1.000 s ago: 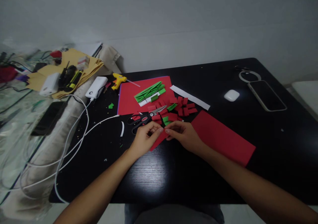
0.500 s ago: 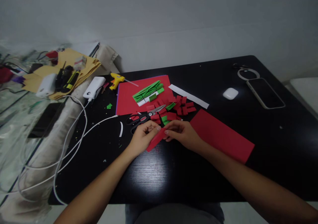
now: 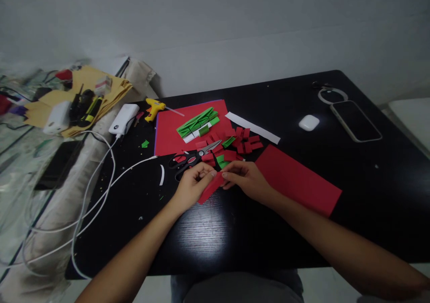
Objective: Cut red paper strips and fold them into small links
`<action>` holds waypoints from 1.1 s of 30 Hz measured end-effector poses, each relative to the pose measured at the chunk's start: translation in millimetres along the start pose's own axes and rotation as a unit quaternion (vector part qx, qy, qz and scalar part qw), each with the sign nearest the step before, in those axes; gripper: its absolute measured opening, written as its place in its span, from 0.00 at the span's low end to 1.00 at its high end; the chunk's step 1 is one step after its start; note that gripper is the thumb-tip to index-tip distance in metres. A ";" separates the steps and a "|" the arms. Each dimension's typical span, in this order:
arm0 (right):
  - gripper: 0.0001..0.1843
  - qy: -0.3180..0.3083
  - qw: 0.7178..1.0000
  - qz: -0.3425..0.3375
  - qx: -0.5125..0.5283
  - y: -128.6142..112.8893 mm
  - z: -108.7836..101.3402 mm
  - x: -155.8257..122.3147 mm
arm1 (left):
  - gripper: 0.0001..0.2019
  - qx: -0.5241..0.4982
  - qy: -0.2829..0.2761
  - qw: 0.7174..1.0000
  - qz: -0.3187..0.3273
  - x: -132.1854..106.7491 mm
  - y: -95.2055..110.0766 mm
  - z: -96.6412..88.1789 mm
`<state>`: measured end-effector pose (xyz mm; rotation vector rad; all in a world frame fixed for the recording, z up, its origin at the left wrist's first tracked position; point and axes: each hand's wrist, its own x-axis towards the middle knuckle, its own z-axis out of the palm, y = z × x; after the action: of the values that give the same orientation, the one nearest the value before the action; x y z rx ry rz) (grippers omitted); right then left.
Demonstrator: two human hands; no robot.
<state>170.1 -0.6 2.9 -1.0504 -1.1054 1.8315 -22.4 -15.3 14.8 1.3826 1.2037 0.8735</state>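
Note:
A small strip of red paper [image 3: 211, 189] is pinched between my two hands above the black table. My left hand [image 3: 195, 182] grips its left side with thumb and fingers. On the upper right end, my right hand [image 3: 245, 177] holds it between thumb and fingertips. Just beyond my hands lie scissors [image 3: 198, 154] with black handles, their blades parted, over several cut and folded red paper pieces [image 3: 244, 141] and a few green ones. A larger red paper sheet [image 3: 298, 177] lies beside my right hand, partly under that forearm.
Behind the scissors, folded green paper strips [image 3: 198, 123] rest on a red sheet [image 3: 164, 137]. A yellow glue gun [image 3: 154, 109], a white power bank [image 3: 124, 118] and white cables [image 3: 112, 159] are at left. An earbud case [image 3: 309, 123] and a phone [image 3: 356, 120] lie right.
The view has shifted slightly, so the things on the table sit a little further left and up. Both hands keep their hold on the red strip with hardly any movement.

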 end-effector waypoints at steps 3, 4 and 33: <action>0.15 0.001 1.000 0.007 0.000 0.6 -0.2 0.2 | 0.11 0.030 0.008 0.999 0.022 -1.5 -2.0 -0.4; 0.16 -0.001 1.000 0.009 0.000 0.3 -0.3 0.1 | 0.11 0.039 0.009 0.999 0.029 -2.0 -2.5 -0.5; 0.12 -0.007 0.995 -0.053 -0.081 2.8 3.2 -3.0 | 0.09 0.075 0.015 0.996 0.054 -4.9 -6.0 -1.2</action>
<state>167.9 -5.3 2.1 -1.0517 -1.3109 1.6904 -25.9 -20.2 9.7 1.5723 1.2465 0.8968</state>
